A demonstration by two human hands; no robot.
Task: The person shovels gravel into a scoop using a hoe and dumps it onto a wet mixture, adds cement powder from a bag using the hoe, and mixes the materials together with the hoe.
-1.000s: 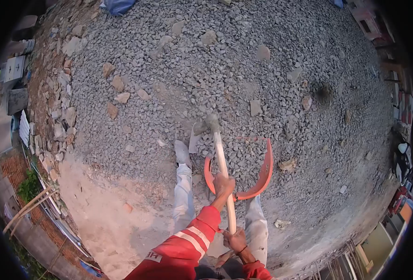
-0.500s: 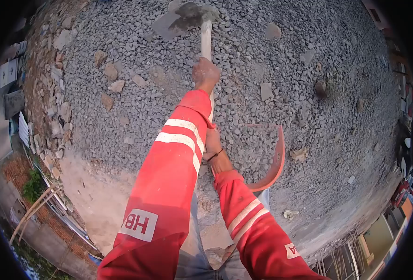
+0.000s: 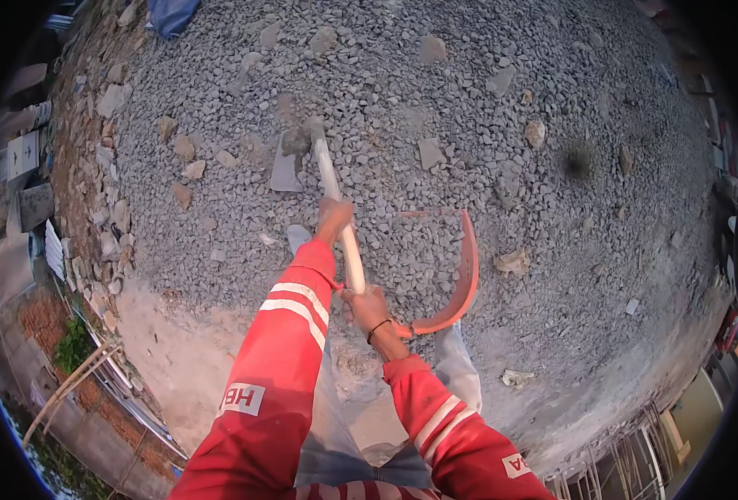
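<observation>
The left hand (image 3: pixel 333 218) is closed around the hoe (image 3: pixel 351 252) partway along its wooden handle; the right hand (image 3: pixel 369 308) is closed around the rear end. This spaced grip likely provides leverage and steering. The blade (image 3: pixel 285 172) is forward-left of the hands, over gravel (image 3: pixel 386 92); contact cannot be confirmed. Right of the hands, an orange rim (image 3: pixel 470 267) encloses gravel, presumably to contain it.

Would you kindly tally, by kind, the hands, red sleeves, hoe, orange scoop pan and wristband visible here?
Hands: 2
Red sleeves: 2
Hoe: 1
Orange scoop pan: 1
Dark wristband: 1
Total: 7
</observation>
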